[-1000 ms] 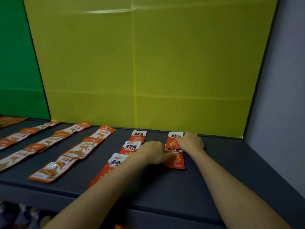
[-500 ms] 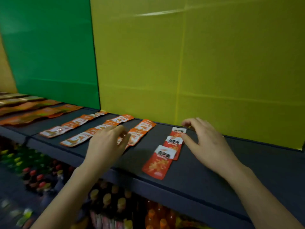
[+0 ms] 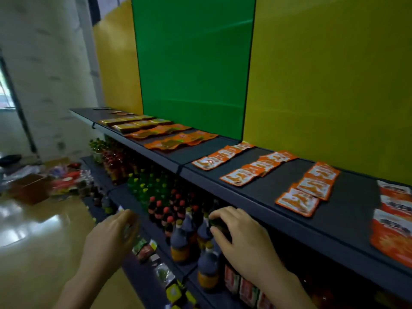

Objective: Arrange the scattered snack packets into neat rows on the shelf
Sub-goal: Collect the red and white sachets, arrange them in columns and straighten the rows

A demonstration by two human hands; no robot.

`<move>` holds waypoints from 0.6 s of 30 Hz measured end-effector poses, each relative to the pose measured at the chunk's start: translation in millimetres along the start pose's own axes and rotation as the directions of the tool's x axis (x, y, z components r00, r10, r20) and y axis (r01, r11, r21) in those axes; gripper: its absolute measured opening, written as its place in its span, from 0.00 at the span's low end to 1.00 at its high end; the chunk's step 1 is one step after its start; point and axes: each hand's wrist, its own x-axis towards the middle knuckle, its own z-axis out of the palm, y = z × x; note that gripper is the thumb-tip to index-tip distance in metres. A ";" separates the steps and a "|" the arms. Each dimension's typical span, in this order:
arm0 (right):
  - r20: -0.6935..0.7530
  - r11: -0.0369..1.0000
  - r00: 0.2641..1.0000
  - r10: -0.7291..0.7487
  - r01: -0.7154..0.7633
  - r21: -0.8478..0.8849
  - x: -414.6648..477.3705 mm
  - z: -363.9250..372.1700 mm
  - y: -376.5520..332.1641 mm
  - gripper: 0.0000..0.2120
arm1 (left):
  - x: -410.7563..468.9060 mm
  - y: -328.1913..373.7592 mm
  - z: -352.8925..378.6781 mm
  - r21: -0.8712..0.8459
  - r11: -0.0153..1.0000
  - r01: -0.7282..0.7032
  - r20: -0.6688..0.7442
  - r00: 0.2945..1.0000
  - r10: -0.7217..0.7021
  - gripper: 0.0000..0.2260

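Observation:
Orange-and-white snack packets lie in several rows on the dark shelf (image 3: pixel 263 192): one row (image 3: pixel 223 156), a second (image 3: pixel 258 168), a third (image 3: pixel 308 189), and red-and-white packets (image 3: pixel 394 217) at the right edge. Further left lie orange packets (image 3: pixel 178 140) and yellow packets (image 3: pixel 133 123). My left hand (image 3: pixel 111 239) hangs blurred below the shelf front, fingers loose, holding nothing. My right hand (image 3: pixel 240 237) hovers below the shelf edge in front of the bottles, fingers slightly curled and empty.
Under the top shelf stand rows of drink bottles (image 3: pixel 169 210) with red, green and yellow caps. Small packets (image 3: pixel 147 248) lie on a lower shelf. Boxes and bags (image 3: pixel 44 181) sit on the glossy floor at left. Green and yellow panels back the shelf.
My view has swung left and down. Both hands have come off the packets and dropped below the shelf edge, empty.

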 end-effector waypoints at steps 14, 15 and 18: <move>0.135 0.996 0.987 0.089 -0.093 0.018 117.0 129.6 -32.2 0.16 | 51.2 -142.2 1.0 0.113 0.985 0.133 0.047 0.989 -0.139 0.05; 0.153 0.995 0.984 0.089 -0.094 0.021 127.4 139.9 -33.5 0.16 | 57.3 -151.2 6.4 0.119 0.983 0.141 0.048 0.988 -0.147 0.05; 0.173 0.997 0.982 0.070 -0.075 0.019 165.0 172.0 -35.6 0.15 | 81.0 -172.9 20.7 0.116 0.974 0.195 0.086 0.975 -0.206 0.07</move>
